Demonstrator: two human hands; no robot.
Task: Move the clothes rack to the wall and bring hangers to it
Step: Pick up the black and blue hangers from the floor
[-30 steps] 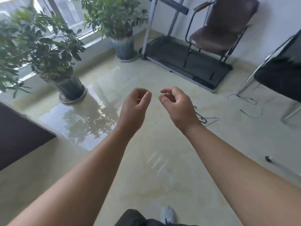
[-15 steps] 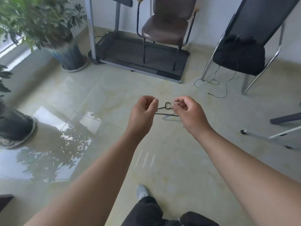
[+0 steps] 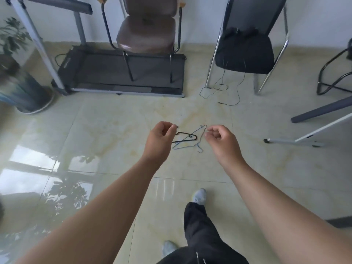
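Not much done on the hanger part yet, I'd say. Two wire hangers, one black and one blue, lie crossed on the floor, just ahead of the feet. Left hand and right hand are both held out over them, fingers curled in, gripping nothing. A pale frame at the right edge might be the rack, but I can't tell. What's left: grab both hangers and carry them over.

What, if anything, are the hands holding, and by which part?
Nothing: left hand and right hand are curled empty; both hangers lie on the floor.
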